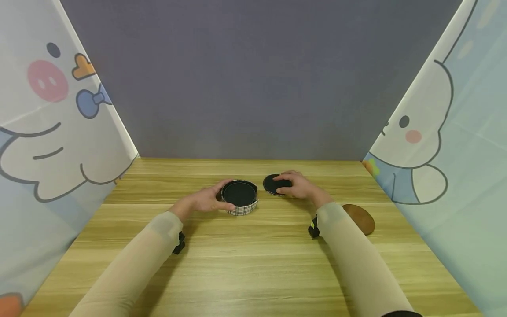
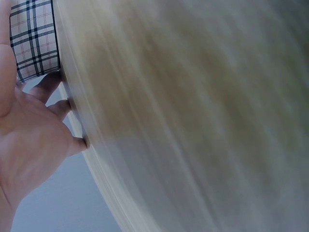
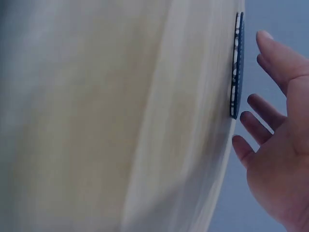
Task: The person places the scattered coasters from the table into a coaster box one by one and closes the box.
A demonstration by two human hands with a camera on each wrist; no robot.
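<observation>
A round coaster holder (image 1: pixel 245 210) with a black-and-white plaid side stands on the wooden table, a black disc showing inside it. My left hand (image 1: pixel 206 199) grips it from the left, thumb at the near side and fingers round the far side. In the left wrist view the plaid wall (image 2: pixel 36 41) shows beside that hand. To the right lies a flat black round coaster (image 1: pixel 271 185). Over its right part my right hand (image 1: pixel 298 186) hovers with fingers spread and loosely bent. The right wrist view shows a gap between those fingers and the coaster (image 3: pixel 238 67).
A brown rounded flat thing (image 1: pixel 361 220) lies on the table (image 1: pixel 245 264), partly behind the right forearm. A dark grey panel (image 1: pixel 253 79) rises at the back. Cartoon-printed cloth walls (image 1: pixel 59 114) flank both sides.
</observation>
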